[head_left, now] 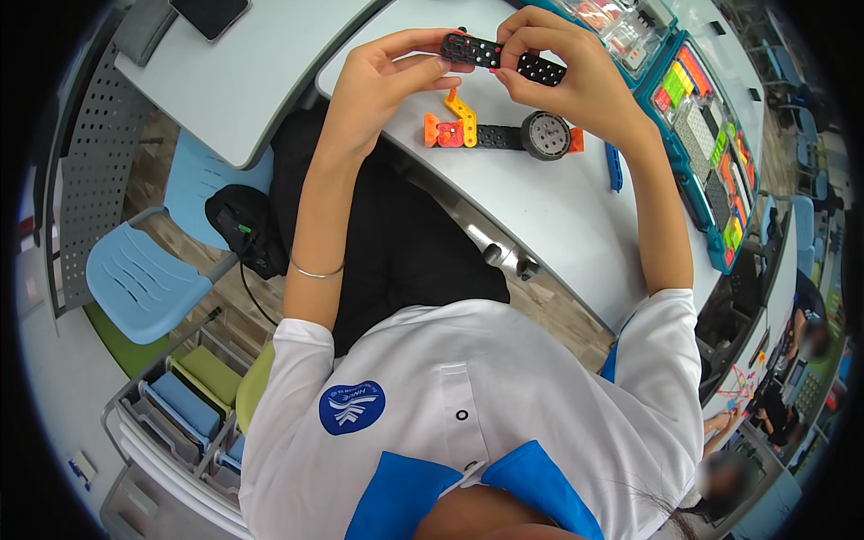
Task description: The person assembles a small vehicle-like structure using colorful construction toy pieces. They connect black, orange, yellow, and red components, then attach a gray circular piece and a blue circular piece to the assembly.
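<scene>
You get bright, even indoor light that leaves the white tabletop (pixel 549 198) pale. Your fisheye bows straight edges toward a dark rim; the centre is crisp, the far right perhaps out of focus.

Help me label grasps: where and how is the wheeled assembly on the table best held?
Probably by its bare black beam, pinched across the width from the person's side. That stretch is straight between wheel and yellow bent piece; the left hand and right hand, holding a black strip, crowd the far side.
</scene>
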Action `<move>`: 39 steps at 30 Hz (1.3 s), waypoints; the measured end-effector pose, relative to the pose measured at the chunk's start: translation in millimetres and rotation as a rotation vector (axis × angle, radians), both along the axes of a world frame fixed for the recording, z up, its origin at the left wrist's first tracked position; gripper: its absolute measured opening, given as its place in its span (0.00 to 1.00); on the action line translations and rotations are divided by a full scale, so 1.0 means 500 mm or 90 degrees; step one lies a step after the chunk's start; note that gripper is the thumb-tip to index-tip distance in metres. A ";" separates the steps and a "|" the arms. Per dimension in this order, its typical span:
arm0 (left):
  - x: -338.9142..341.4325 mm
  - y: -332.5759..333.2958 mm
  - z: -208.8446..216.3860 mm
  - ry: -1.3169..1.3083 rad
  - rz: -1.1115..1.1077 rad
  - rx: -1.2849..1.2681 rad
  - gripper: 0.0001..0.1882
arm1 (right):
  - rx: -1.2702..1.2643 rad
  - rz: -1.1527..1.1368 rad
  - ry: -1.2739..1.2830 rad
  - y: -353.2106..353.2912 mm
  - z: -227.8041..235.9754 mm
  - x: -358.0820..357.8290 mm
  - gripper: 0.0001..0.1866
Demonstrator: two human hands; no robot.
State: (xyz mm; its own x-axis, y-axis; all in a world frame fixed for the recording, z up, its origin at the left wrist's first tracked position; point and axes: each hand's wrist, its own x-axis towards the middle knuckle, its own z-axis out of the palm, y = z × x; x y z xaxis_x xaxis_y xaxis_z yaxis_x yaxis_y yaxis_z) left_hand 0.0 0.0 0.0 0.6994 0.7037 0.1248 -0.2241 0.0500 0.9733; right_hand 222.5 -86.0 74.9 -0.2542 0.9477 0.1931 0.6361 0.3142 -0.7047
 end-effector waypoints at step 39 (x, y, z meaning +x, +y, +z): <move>-0.013 -0.036 0.024 -0.010 0.025 -0.010 0.16 | 0.038 0.011 0.025 -0.020 0.013 -0.030 0.08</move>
State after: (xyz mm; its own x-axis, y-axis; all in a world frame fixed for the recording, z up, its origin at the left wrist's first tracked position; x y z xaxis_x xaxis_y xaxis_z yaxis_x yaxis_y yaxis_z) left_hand -6.4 -18.2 12.0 0.6693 0.7326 0.1241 -0.2415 0.0565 0.9688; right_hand 207.5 -96.0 81.2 -0.2608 0.9300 0.2589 0.6024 0.3663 -0.7091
